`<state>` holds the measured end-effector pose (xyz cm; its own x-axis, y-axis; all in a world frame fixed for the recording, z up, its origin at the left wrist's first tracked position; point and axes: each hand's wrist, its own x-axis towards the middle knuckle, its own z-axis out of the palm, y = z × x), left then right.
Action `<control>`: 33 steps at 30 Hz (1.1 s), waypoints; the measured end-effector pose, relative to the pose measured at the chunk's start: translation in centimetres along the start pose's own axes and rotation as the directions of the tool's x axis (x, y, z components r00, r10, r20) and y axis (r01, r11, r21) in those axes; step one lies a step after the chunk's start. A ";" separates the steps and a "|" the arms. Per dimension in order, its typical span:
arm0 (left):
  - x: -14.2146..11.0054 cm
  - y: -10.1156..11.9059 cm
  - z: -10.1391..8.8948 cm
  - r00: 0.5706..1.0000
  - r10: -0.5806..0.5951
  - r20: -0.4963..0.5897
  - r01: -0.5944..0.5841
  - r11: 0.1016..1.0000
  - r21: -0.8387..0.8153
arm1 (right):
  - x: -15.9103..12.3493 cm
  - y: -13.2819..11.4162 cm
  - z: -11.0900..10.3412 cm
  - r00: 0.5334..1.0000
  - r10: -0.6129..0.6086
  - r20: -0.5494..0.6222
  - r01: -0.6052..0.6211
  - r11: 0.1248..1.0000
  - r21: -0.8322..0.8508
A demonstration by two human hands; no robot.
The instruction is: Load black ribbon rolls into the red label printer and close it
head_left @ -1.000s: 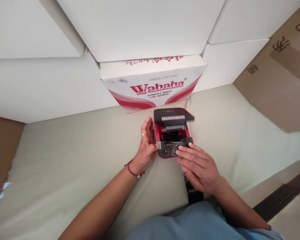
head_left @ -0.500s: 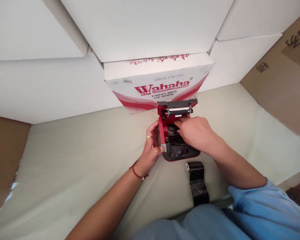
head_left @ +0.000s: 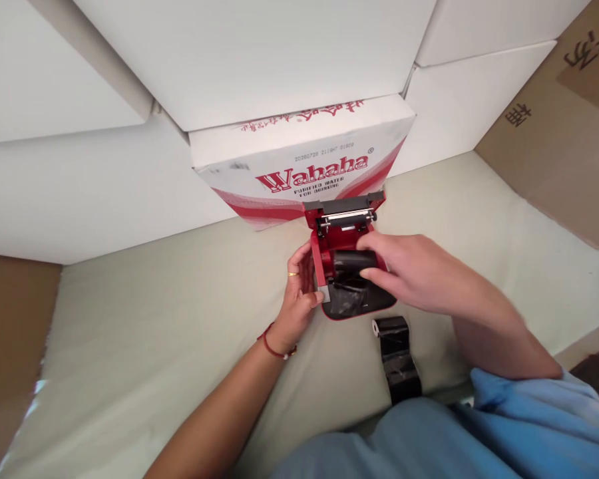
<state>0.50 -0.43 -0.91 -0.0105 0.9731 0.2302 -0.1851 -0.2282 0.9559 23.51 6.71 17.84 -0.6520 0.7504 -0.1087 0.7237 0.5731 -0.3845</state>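
A small red and black label printer [head_left: 318, 263] lies on the pale cloth with its lid [head_left: 344, 211] raised, showing a roller inside. My left hand [head_left: 299, 293] grips the printer's left side, thumb on the grey corner piece. Between the thumb and fingers of my right hand [head_left: 404, 269] is a roll of black film [head_left: 352, 259], inside the printer's bay. A loose length of the film hangs from it over the printer's front. Below the printer, a second black roll [head_left: 393, 329] with a white core lies partly unwound toward my body.
A Wahaha water carton [head_left: 304, 173] stands right behind the printer's lid. White boxes [head_left: 104, 179] are stacked along the back. Brown cardboard boxes flank the cloth, one at the right [head_left: 554, 133] and another at the left [head_left: 14, 332].
My right hand has turned and drawn back slightly, and the black roll now shows lifted between its fingers. The left hand keeps its hold on the printer. The view has shifted a little.
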 end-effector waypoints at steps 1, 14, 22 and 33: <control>0.0 0.0 0.0 1.000 0.000 -0.003 0.000 1.000 -0.007 | -1.4 0.9 -0.8 0.999 -0.019 -0.047 0.023 0.997 0.077; 0.2 0.6 0.3 0.997 -0.075 -0.030 0.066 0.971 -0.232 | -12.5 12.7 4.8 0.792 0.508 -0.338 -0.517 0.853 0.071; 0.1 0.4 0.1 0.996 -0.079 -0.035 0.070 0.974 -0.213 | -13.0 5.9 8.6 0.999 -0.049 -0.014 0.051 0.945 0.324; 0.2 -0.4 -0.1 0.998 -0.054 0.020 0.057 0.982 -0.181 | -11.1 2.6 4.3 0.923 -0.257 0.287 0.163 0.936 0.313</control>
<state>0.46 -0.12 -1.27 0.0190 0.9832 0.1814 -0.3603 -0.1625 0.9186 31.60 -1.54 14.07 -0.8525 0.4510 -0.2643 0.4999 0.5553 -0.6647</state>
